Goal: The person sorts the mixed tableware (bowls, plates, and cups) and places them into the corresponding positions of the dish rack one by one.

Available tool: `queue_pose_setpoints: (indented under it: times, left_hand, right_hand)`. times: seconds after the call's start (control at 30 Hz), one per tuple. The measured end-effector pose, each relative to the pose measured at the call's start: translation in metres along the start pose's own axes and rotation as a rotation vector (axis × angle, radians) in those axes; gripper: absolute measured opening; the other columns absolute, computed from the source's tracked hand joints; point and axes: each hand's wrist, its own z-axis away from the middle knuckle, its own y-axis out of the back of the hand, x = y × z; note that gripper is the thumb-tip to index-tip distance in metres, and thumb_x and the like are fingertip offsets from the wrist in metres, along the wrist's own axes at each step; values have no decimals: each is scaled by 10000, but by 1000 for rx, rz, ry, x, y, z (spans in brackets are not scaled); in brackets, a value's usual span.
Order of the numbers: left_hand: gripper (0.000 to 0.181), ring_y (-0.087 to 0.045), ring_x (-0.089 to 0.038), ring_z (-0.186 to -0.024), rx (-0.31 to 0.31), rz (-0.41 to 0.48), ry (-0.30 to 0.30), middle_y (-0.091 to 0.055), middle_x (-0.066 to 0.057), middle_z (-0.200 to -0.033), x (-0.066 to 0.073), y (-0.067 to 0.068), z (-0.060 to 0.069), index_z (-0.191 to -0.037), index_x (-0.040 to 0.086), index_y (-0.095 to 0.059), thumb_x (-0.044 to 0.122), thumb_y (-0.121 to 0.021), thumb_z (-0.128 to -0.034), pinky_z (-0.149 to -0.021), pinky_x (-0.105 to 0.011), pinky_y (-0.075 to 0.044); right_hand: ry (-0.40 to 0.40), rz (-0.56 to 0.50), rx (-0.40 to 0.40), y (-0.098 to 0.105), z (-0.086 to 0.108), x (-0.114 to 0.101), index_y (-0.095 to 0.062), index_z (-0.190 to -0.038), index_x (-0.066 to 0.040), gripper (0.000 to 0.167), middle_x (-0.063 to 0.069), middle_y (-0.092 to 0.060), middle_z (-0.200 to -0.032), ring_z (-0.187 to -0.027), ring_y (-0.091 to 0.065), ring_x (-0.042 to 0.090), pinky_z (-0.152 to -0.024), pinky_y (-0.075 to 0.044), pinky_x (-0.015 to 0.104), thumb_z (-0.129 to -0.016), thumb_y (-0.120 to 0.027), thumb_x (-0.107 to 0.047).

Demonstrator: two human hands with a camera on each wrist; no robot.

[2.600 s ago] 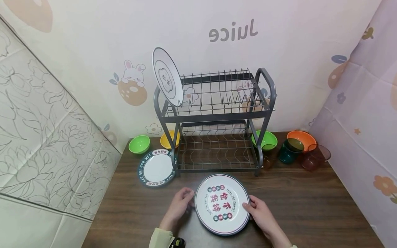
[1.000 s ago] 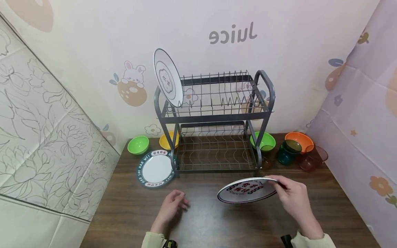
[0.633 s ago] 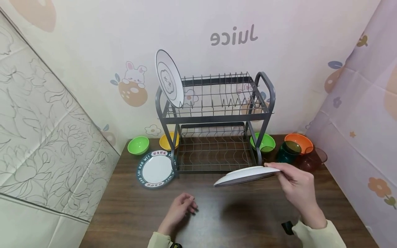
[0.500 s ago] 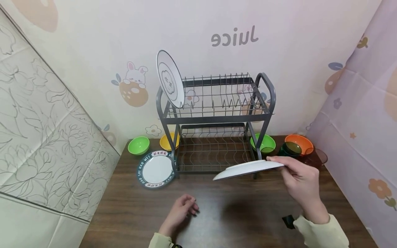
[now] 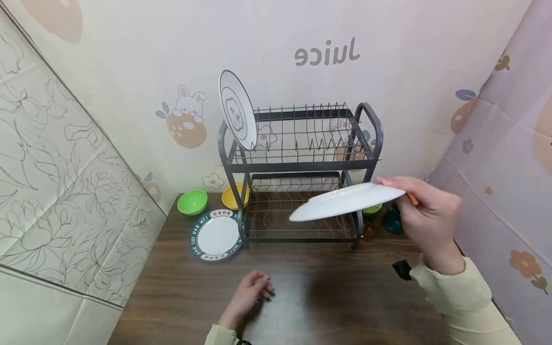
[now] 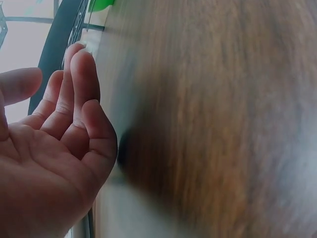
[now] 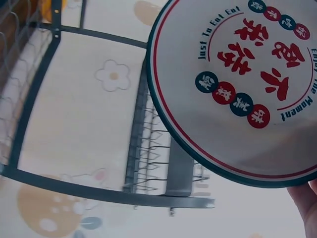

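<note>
My right hand (image 5: 431, 211) pinches the rim of a white plate (image 5: 345, 202), lifted in front of the dish rack (image 5: 297, 166) with its pale underside toward the head camera. In the right wrist view the plate's printed face (image 7: 198, 134) shows red characters and a dark rim. My left hand (image 5: 251, 293) rests low over the table, fingers loosely curled, holding nothing; its palm (image 6: 54, 163) shows in the left wrist view. Another plate (image 5: 237, 111) stands upright at the left end of the rack's top tier. A dark-rimmed plate (image 5: 217, 235) lies flat left of the rack.
A green bowl (image 5: 192, 202) and a yellow bowl (image 5: 233, 196) stand behind the flat plate. Right of the rack, the raised plate and right hand partly cover another green bowl (image 5: 372, 209) and a teal cup (image 5: 393, 219). Patterned cloth walls enclose the wooden table (image 5: 181, 297).
Both hands were at the plate on the table; the right hand then raised it, tilting its face away, up to the rack's lower-tier level. The left hand let go and stayed low.
</note>
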Motion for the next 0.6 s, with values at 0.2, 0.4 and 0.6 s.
queue_pose_setpoints:
  times: [0.2, 0.4, 0.6]
  left_hand:
    - [327, -650, -217, -716, 46, 0, -39, -707, -136, -898, 2, 14, 3, -1117, -79, -557, 235, -524, -1032, -549, -290, -448]
    - [350, -645, -195, -724, 108, -36, -1, -705, -92, -893, 0, 30, 6, -1143, -56, -570, 272, -536, -1026, -577, -299, -447]
    - [333, -659, -202, -746, 126, -30, 24, -705, -70, -881, -2, 36, 9, -1133, -56, -571, 256, -546, -1018, -643, -316, -478]
  right_hand:
    - [1, 18, 32, -11, -27, -3, -758, -864, 97, 115, 215, -730, -849, -696, -600, -13, -547, -140, 160, -862, -647, 127]
    - [15, 36, -26, -19, -43, 3, -773, -922, 59, 116, 189, -740, -886, -758, -658, 5, -577, -286, 127, -850, -702, 114]
    - [75, 15, -44, -32, -60, 13, -785, -908, 26, 177, 162, -746, -872, -820, -671, -18, -671, -393, 143, -833, -680, 147]
